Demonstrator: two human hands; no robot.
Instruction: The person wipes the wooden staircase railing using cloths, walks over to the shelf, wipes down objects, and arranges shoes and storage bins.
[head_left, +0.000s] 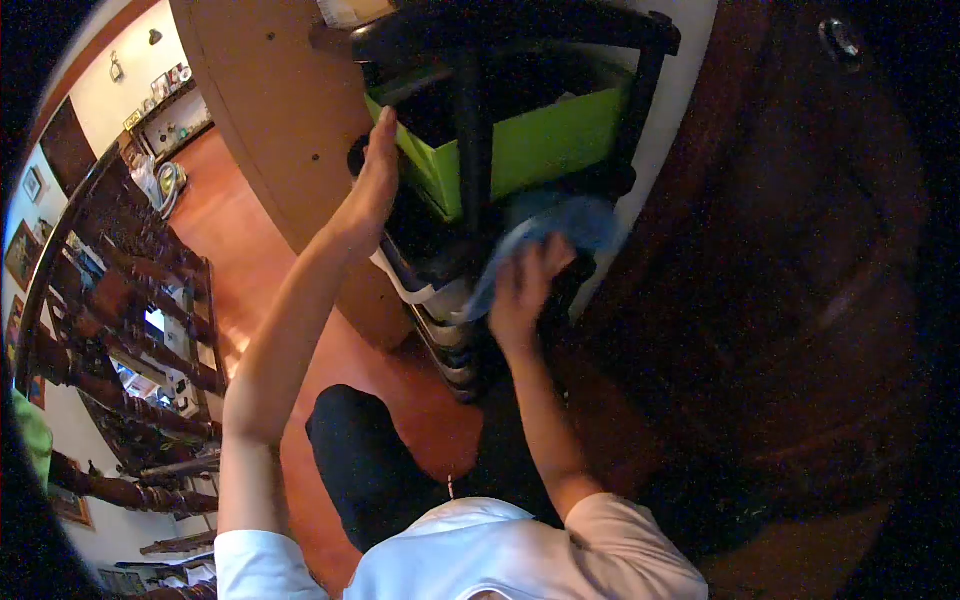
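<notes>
My right hand (pixel 522 295), blurred by motion, grips a light blue cloth (pixel 568 222) against the front of a dark rack (pixel 475 150), just below a green box (pixel 550 140). The cloth is smeared too, and its far side spreads to the right. My left hand (pixel 376 190) is raised at the left side of the rack, fingers stretched upward beside the box's left corner. It holds nothing that I can see; whether the palm touches the rack or the box, I cannot tell. Dark contents of the box lie in shadow.
Lower tiers of the rack (pixel 455 340) reach down near the red floor (pixel 420 430). A brown panel (pixel 270 120) stands to the left and a dark wooden door (pixel 750 230) to the right. A wooden railing (pixel 130 330) runs along the far left.
</notes>
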